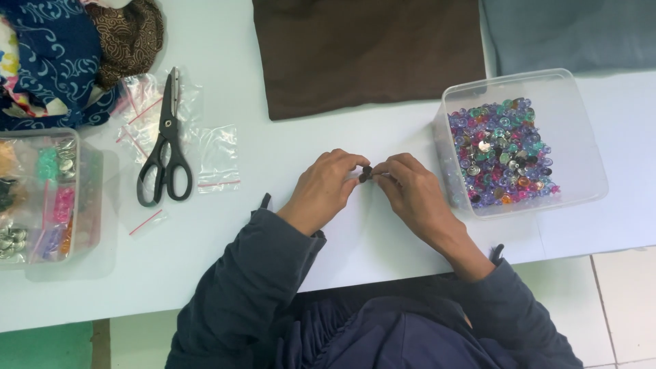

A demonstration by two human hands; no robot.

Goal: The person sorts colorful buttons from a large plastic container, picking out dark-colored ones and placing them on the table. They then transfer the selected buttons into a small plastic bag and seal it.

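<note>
Small dark piece (366, 173), kind unclear, pinched between fingertips of left hand (326, 186) and right hand (410, 191), just above the pale worktop (273, 157). Bare worktop lies around the hands; near edge sits just behind the wrists. Clear tub of coloured beads (523, 143) just beside right hand. Scissors (166, 143) lie well to the left. Brown cloth (369, 51) cut off at top.

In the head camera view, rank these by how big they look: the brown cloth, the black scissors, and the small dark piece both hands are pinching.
1. Brown cloth, largest, partly cut off at the top edge.
2. Black scissors.
3. Small dark piece, pinched between the left hand and right hand.
</note>
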